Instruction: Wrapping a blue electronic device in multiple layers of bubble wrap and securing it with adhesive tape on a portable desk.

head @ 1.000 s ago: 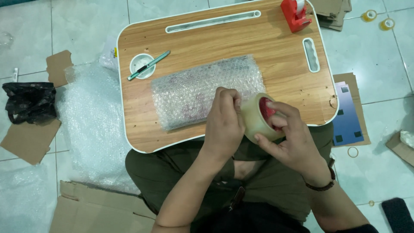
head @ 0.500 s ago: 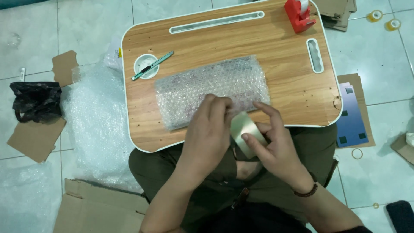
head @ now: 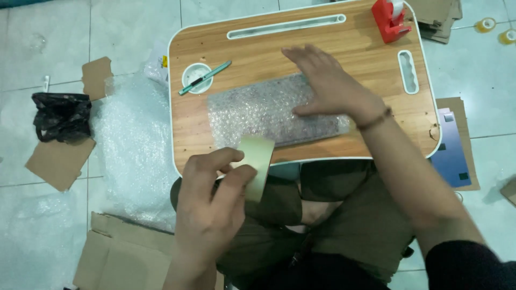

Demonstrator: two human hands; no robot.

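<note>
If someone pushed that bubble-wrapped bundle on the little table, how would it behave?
The bubble-wrapped bundle lies long and flat under the right hand, so it would probably slide, not roll. Its plastic wrap looks smooth, likely slippery on the wooden table, and cushioned.

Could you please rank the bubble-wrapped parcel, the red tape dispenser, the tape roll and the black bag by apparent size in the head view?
1. bubble-wrapped parcel
2. black bag
3. tape roll and red tape dispenser: these look alike, and the dispenser is cut off at the frame edge, so I will not rank them.
</note>
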